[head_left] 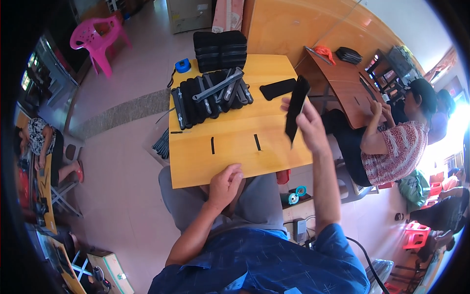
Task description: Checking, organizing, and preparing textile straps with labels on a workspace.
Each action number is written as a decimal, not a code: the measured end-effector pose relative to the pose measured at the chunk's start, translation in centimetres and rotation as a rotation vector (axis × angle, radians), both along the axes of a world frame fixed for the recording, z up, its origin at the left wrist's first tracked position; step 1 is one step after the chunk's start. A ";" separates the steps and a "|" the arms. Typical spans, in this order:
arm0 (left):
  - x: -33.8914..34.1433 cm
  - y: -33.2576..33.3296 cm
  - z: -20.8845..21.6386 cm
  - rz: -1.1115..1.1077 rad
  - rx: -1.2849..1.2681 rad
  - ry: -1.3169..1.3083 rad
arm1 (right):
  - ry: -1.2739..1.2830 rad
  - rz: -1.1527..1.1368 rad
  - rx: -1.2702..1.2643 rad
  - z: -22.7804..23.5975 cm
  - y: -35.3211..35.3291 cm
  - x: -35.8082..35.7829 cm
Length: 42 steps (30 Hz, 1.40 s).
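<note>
currently, slim flat black panel [295, 111] above worktop [193, 164], right side; right hand [312, 128] grip pinching it. long axis up-view, top leaning right. left hand [225, 184] half-curled, grip unclear.

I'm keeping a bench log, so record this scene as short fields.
Right hand: gripping a flat black piece, raised at the right edge of the table
Left hand: fingers curled, at the near table edge; contact unclear
Table front: two separate narrow black strips
Table middle: pile of black and grey bundles; flat black panel to its right
Table back: black stack, blue rounded object to its left
</note>
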<state>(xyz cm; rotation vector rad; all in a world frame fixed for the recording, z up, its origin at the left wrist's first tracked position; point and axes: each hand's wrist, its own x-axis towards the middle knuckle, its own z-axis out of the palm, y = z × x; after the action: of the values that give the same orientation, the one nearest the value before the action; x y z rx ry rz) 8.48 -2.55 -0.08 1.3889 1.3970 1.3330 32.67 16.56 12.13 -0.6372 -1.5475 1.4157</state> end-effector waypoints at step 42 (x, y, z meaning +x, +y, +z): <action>-1.6 1.3 0.5 0.139 -0.019 0.170 | -1.361 0.250 0.786 -6.1 25.4 -0.2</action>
<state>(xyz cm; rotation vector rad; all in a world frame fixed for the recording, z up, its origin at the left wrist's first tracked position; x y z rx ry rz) 6.92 -1.23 0.46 1.4419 1.6402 1.3092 32.48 41.97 6.06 -0.9654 -3.0582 0.2376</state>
